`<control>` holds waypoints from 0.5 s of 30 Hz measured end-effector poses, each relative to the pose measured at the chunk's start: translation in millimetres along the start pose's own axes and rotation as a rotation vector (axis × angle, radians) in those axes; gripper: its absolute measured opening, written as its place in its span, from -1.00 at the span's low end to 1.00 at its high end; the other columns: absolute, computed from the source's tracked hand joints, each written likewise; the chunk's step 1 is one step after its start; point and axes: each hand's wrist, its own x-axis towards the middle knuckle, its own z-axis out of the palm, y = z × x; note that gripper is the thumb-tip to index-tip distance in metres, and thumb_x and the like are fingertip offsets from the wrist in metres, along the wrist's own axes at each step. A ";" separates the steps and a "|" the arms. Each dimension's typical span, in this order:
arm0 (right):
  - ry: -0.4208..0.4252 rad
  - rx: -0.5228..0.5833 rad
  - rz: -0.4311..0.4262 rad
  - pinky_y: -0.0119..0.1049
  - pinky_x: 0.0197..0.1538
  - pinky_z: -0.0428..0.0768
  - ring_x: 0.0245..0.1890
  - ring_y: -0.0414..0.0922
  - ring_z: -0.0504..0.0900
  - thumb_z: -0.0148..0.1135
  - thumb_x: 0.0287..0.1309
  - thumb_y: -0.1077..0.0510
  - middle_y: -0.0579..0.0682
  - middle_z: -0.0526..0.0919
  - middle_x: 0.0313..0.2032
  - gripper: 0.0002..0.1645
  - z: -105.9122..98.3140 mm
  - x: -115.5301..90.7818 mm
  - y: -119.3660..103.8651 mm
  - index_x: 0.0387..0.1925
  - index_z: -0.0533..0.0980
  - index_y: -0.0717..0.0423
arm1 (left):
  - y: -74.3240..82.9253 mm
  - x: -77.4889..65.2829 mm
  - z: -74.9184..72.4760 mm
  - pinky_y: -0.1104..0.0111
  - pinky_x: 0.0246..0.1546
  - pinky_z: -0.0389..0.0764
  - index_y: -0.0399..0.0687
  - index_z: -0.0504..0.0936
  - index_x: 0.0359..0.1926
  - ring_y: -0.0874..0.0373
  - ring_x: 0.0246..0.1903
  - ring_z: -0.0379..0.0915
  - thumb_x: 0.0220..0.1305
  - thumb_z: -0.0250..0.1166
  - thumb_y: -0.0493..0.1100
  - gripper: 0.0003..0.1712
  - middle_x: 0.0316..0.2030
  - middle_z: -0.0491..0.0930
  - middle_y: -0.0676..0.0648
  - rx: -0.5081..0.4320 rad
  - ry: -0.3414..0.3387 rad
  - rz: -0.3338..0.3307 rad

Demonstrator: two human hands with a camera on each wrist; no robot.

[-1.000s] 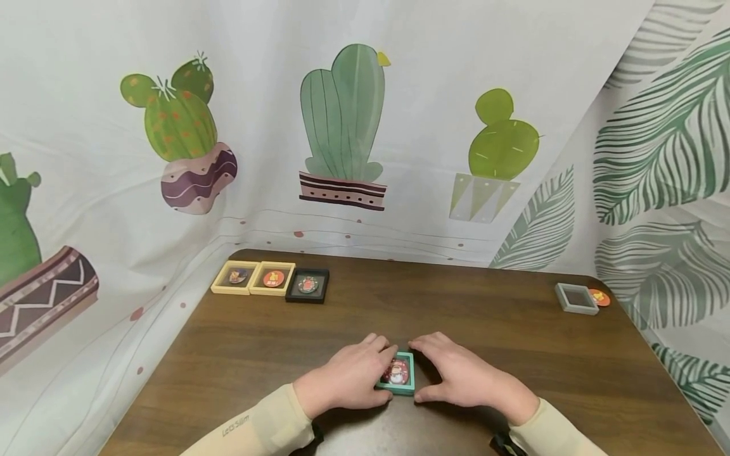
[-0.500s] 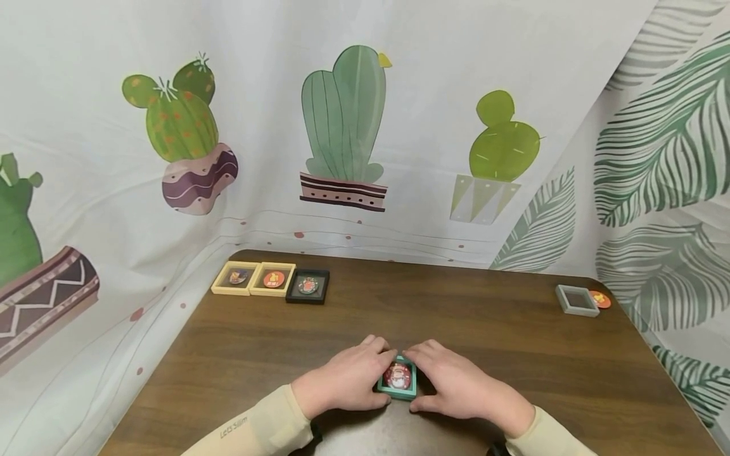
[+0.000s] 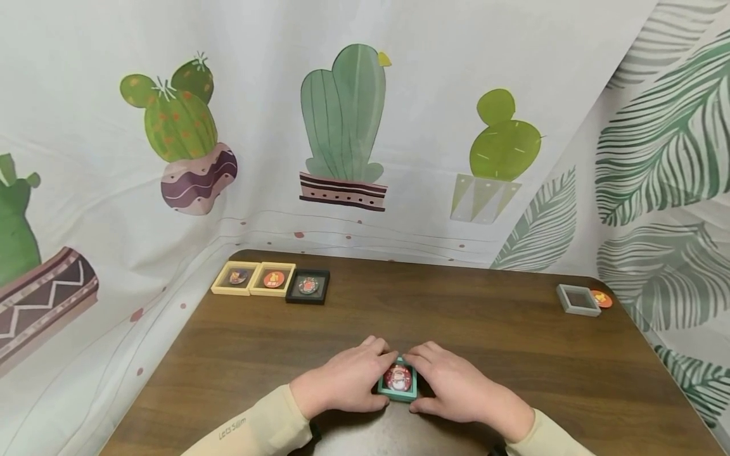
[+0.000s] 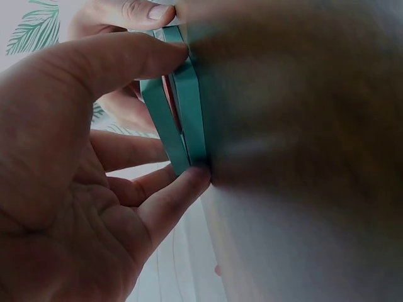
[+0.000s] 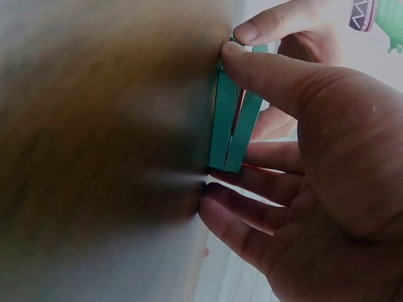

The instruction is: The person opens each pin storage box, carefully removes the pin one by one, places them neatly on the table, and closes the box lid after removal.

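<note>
A teal square display case (image 3: pixel 398 396) stands on the table near its front, with a red round badge (image 3: pixel 398 377) inside. My left hand (image 3: pixel 349 378) grips the case's left side, thumb at the near corner and fingers at the far one. On the right side, my right hand (image 3: pixel 456 385) holds it the same way. Both wrist views show the teal case (image 4: pixel 194 119) as two frame halves, touching at the far end and parted by a thin wedge towards the thumbs. The red edge of the badge (image 5: pixel 239 108) shows in that gap.
Two yellow cases (image 3: pixel 230 292) (image 3: pixel 268 294) and a black case (image 3: pixel 306 301), each with a round badge, sit at the back left of the brown table (image 3: pixel 433 304). A grey case (image 3: pixel 578 311) lies at the back right, beside an orange badge (image 3: pixel 601 299).
My right hand has come left and now grips the case. The teal case has shifted slightly towards me and turned a little. My left hand has stayed almost in place.
</note>
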 end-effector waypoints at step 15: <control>0.005 -0.005 0.010 -0.21 0.14 0.46 0.18 -0.21 0.34 0.39 0.04 -0.30 -0.12 0.43 0.16 -0.12 1.2 -0.6 0.2 0.26 0.43 0.13 | -0.1 1.2 0.1 0.52 -0.13 0.43 -0.18 0.48 0.26 0.24 -0.07 0.28 0.02 0.42 0.19 -0.16 -0.02 0.44 0.02 0.056 0.004 0.018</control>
